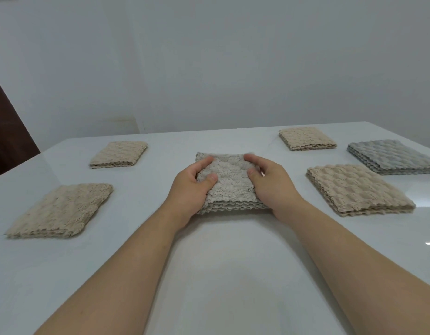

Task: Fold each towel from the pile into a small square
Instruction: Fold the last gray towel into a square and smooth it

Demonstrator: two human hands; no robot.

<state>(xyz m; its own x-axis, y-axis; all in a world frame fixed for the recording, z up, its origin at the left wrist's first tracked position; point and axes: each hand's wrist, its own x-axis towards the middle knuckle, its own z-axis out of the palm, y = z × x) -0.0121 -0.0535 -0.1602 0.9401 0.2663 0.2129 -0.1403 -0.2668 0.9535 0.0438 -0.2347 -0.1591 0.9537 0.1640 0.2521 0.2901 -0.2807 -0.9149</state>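
- Firmly curled, the fingers (205, 163) of the left hand (192, 189) grip the left edge of a pale folded towel (227, 187), with the thumb pressed on its top face.
- Opposite, the right hand (272, 187) clasps the right edge, fingers (251, 157) bent over the far corner and thumb on top.
- Held between both hands, the folded towel sits as a layered square at the centre of the white worktop (221, 262), its stacked edges toward the camera.
- Left of it, well apart, lie the near-left beige towel (61, 209) and the far-left beige towel (118, 153), both folded.
- Right of it lie the near-right beige towel (356, 189), the grey towel (393, 155) and the far-right beige towel (307, 139).
- Behind the worktop rises a plain pale wall (233, 56).
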